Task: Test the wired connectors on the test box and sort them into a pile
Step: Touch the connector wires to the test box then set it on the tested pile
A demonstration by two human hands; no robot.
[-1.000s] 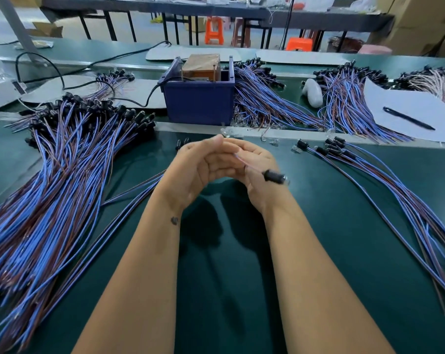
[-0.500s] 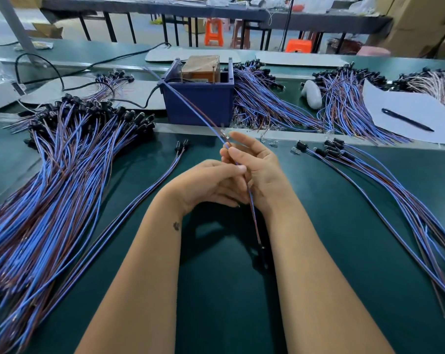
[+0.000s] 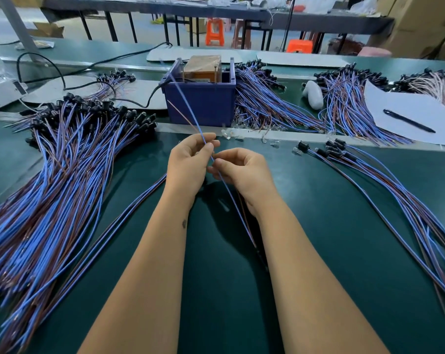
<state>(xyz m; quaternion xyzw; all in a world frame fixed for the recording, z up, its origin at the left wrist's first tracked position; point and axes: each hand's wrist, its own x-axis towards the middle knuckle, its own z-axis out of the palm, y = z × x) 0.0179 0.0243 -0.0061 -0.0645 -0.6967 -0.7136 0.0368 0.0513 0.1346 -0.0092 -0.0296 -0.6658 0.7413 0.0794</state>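
Observation:
Both hands hold one wired connector [image 3: 188, 108] over the green mat. My left hand [image 3: 188, 164] pinches its blue and brown wires near the free ends, which point up toward the test box [image 3: 201, 98], a blue bin with a brown unit inside. My right hand [image 3: 242, 172] pinches the same wires just below; they run down past my right wrist, where the black connector end is hard to make out. A big pile of wired connectors [image 3: 53, 190] lies at the left. A smaller pile [image 3: 384, 190] fans out at the right.
More wire bundles [image 3: 267, 106] lie behind the metal strip beside the box. A white sheet with a black pen [image 3: 407, 121] is at the back right. Black cables [image 3: 63, 80] run at the back left. Two loose wires [image 3: 129, 215] lie beside my left forearm.
The wire swung from lying across my right hand to standing upright. Both hands moved up toward the box, with the left hand now above the right and the wire ends spread apart.

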